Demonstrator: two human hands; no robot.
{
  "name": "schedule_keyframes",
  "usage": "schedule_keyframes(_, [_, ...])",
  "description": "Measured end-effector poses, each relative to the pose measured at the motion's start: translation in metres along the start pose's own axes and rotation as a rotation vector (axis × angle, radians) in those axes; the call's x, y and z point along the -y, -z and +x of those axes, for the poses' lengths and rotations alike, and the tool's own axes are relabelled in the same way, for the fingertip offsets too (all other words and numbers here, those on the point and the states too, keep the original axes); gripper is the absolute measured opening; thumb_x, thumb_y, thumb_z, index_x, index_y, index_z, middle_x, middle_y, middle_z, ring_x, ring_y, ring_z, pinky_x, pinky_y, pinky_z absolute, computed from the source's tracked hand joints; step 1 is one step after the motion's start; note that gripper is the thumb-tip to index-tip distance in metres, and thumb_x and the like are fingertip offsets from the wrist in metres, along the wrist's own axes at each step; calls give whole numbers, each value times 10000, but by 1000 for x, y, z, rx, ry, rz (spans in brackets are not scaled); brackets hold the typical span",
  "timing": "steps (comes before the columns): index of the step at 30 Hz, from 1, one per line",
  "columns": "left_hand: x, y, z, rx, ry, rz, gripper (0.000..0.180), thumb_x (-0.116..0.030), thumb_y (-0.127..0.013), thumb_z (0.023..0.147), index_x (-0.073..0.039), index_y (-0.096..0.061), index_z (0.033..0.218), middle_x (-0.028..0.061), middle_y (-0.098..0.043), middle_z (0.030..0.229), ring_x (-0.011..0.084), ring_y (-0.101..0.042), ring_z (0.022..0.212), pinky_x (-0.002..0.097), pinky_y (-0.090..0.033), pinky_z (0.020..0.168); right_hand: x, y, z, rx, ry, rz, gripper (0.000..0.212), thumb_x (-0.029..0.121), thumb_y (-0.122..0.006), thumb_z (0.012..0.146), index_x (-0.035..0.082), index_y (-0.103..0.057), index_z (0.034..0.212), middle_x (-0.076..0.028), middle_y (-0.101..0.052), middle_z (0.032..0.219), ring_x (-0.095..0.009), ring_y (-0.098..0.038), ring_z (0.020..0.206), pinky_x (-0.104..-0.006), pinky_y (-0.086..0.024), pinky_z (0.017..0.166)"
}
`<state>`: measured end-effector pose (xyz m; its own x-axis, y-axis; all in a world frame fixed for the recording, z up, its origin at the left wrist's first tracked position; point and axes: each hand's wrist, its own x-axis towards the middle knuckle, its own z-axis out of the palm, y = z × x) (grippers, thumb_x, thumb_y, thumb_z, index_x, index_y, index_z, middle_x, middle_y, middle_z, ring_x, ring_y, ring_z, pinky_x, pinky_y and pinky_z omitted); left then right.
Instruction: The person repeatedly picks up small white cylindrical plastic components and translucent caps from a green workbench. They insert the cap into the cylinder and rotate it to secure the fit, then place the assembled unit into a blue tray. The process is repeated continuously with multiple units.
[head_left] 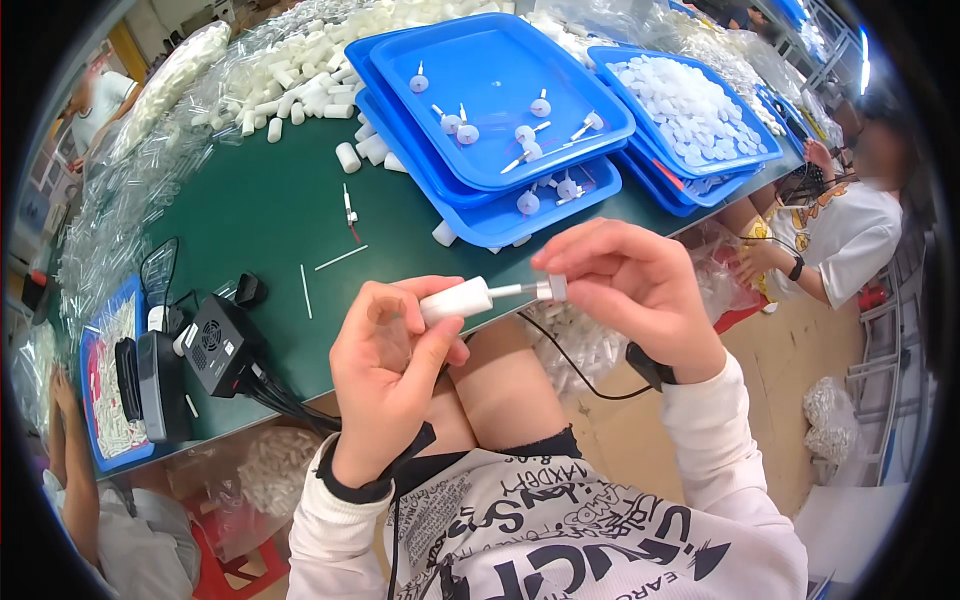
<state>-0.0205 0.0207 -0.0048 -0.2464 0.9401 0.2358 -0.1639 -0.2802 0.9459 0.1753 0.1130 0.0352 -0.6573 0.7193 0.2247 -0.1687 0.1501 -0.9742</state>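
Observation:
My left hand (385,350) is closed around a white plastic cylinder (457,301), thumb and fingers along its sides. A thin, partly clear stem (507,290) sticks out of its right end. At the stem's far tip sits a small translucent cap (552,288), which the fingertips of my right hand (630,285) pinch. The cylinder lies nearly level, just off the table's front edge and above my lap. Beyond my hands, a blue tray (470,85) holds several round translucent discs with thin stems (467,133).
A second blue tray (735,163) is heaped with translucent discs. White cylinders (310,85) are piled at the back of the green table (240,200). A black box with a fan (220,345) and cables stand at left. Other people (850,235) sit at both sides.

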Motion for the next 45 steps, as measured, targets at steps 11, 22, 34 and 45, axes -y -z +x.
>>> schedule_keyframes(11, [9,-3,-9,31,-213,77,301,121,-624,767,-18,-360,808,286,-600,1021,252,-608,964,315,-495,812,-6,1,-4,-88,-175,294,270,-31,-639,785,-50,-571,1046,-135,-634,943,-169,-627,868,-276,-538,748])
schedule_keyframes(22, [7,-11,-17,-17,-105,-15,304,138,-614,761,-12,-356,816,305,-595,1010,278,-610,975,336,-518,805,-26,-14,-5,-66,-166,238,179,11,-688,766,-44,-602,913,-100,-623,899,-160,-611,853,-279,-537,711])
schedule_keyframes(34, [6,-12,-22,24,-121,96,307,168,-574,745,-22,-346,822,264,-604,974,231,-624,872,313,-529,763,-15,-13,-1,-57,253,-305,246,93,-724,707,11,-637,922,-136,-618,989,-221,-598,912,-336,-466,811])
schedule_keyframes(45, [7,4,-17,189,26,162,174,37,-567,821,10,-414,900,192,-602,1009,129,-572,840,249,-466,717,-8,-9,-6,66,76,-486,271,49,-686,740,63,-654,1009,-78,-616,931,-166,-594,843,-274,-500,667])
